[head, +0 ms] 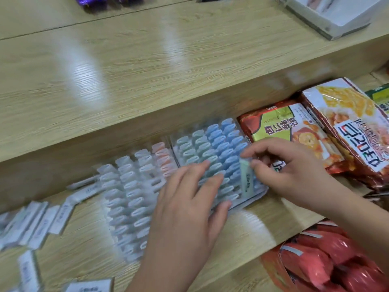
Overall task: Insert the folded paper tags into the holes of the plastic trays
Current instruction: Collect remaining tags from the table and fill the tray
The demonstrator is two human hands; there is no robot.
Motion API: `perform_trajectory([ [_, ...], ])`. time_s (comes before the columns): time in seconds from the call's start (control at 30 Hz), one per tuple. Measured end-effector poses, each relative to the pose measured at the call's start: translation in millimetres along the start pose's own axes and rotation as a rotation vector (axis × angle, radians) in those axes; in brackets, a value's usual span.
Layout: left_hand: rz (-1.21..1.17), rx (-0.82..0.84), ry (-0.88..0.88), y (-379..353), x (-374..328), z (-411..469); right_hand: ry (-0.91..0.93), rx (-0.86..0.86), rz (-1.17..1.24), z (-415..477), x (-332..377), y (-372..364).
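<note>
Two clear plastic trays lie side by side on a wooden shelf. The right tray (212, 144) holds rows of blue and green folded tags in its holes. The left tray (130, 197) holds white and a few orange tags. My left hand (189, 199) lies flat with straight fingers on the right tray's near part. My right hand (282, 169) pinches a pale green folded paper tag (246, 180) at the right tray's right edge. Loose white tags (37, 224) lie scattered at the left.
Snack packets (311, 131) lie just right of the trays. Red packets (328, 262) fill the shelf below at the lower right. A deep wooden shelf (147, 66) runs above, with a white box (336, 15) at its far right and purple wrappers (90, 1) at the top.
</note>
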State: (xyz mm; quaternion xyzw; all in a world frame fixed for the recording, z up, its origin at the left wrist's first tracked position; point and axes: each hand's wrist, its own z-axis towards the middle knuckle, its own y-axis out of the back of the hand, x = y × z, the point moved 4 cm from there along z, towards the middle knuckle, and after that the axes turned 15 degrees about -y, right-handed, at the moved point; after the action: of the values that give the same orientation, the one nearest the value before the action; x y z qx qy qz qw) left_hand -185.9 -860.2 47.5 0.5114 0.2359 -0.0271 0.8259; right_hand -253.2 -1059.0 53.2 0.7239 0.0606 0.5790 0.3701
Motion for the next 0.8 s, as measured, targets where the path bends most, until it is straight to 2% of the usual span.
perform_trajectory([
  [0.17,0.032,0.022,-0.013,-6,4,3,0.204,-0.104,-0.095,-8,3,-10],
  [0.27,0.026,0.011,0.006,-6,8,4,0.264,-0.144,-0.169,-11,1,-9],
  [0.47,0.021,0.029,0.012,-7,9,3,0.337,-0.053,-0.281,-15,1,-2],
  [0.63,0.032,0.06,0.027,-6,9,2,0.446,-0.024,-0.488,-17,11,-8],
  [0.73,0.042,0.108,0.038,1,4,4,0.513,-0.057,-0.591,-20,17,-9],
  [0.8,0.023,0.083,0.053,12,3,1,0.482,-0.116,-0.561,-20,25,-13],
])
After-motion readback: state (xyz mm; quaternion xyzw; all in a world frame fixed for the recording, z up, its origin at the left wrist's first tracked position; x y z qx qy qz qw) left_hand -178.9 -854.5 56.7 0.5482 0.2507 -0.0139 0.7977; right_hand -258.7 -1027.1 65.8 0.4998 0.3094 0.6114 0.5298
